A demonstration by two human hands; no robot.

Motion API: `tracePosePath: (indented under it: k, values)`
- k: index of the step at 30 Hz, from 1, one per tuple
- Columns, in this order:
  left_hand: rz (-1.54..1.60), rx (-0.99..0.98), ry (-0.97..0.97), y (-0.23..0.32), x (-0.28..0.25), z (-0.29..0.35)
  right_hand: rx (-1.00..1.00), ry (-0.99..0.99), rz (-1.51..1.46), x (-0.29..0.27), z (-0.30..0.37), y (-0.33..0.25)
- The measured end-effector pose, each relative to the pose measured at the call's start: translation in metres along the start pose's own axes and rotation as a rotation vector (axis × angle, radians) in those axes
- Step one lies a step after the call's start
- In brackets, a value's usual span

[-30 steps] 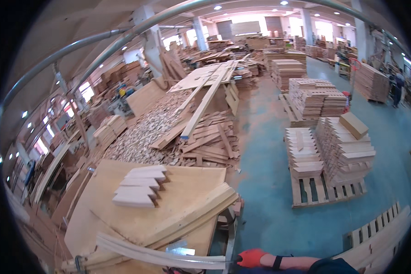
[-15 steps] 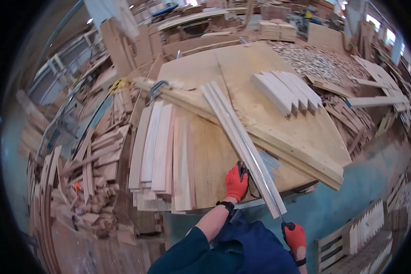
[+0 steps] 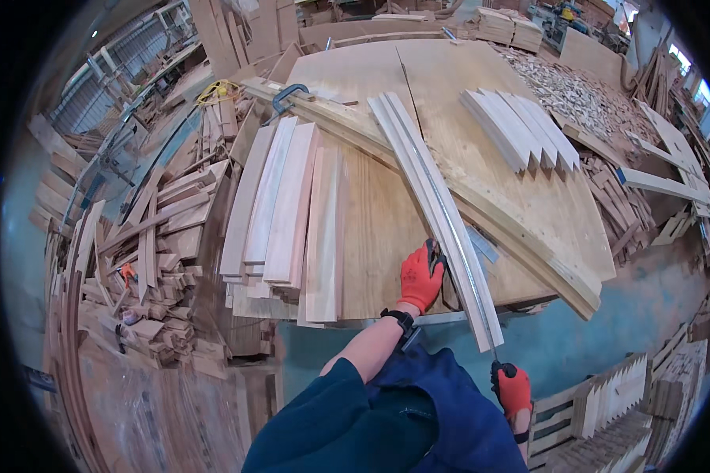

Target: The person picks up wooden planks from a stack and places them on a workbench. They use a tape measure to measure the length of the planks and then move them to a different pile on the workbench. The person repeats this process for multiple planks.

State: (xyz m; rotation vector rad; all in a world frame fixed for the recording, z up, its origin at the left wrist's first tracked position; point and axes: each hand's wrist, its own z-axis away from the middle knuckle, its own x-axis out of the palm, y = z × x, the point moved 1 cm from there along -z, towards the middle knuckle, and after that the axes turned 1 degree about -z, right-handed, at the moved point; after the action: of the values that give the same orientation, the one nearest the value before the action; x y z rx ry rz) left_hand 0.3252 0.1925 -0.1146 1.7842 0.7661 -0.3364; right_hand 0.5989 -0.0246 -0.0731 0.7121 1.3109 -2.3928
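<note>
Nearest, the right hand (image 3: 513, 388) is gripping the near end of the long pale strip bundle (image 3: 438, 213), which is overhanging the plywood table (image 3: 386, 236) edge. The left hand (image 3: 420, 276) is pressing against the bundle's side, fingers curled. Keeping both ends aligned is advisable. Beyond, stacked boards (image 3: 280, 205) are crowding the left; the curved form (image 3: 521, 236) is bounding the right.

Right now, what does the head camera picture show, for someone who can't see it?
A person's left hand in an orange glove presses a long pale wooden strip on a plywood workbench, the right hand gripping its near end. Short boards lie alongside.
</note>
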Motion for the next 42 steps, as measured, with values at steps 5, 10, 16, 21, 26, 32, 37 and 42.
tracePosePath:
  k: [5,10,16,21,26,32,37,42]
  values:
    - [0.01,0.01,-0.016,0.003,-0.003,-0.001,0.032,-0.023,-0.015,0.0,0.0,-0.003]
    - [0.003,0.006,-0.032,-0.007,0.001,0.0,0.069,-0.035,-0.089,-0.002,0.007,-0.017]
    - [0.008,0.051,0.012,-0.011,0.004,-0.002,-0.013,-0.002,-0.024,0.002,0.001,-0.001]
    - [0.037,0.026,-0.037,-0.008,0.008,-0.004,-0.022,-0.002,0.246,-0.008,0.006,-0.028]
    - [0.208,0.123,0.06,-0.008,0.011,-0.006,0.019,-0.011,0.238,-0.013,0.015,-0.041]
    - [0.288,0.051,-0.006,-0.009,0.014,-0.004,0.126,-0.039,0.227,-0.013,0.015,-0.051]
    - [0.206,0.098,-0.013,-0.013,0.013,-0.005,0.118,-0.042,0.24,-0.011,0.017,-0.052]
    - [0.208,0.06,-0.015,-0.011,0.013,-0.004,0.062,0.007,0.191,-0.01,0.019,-0.047]
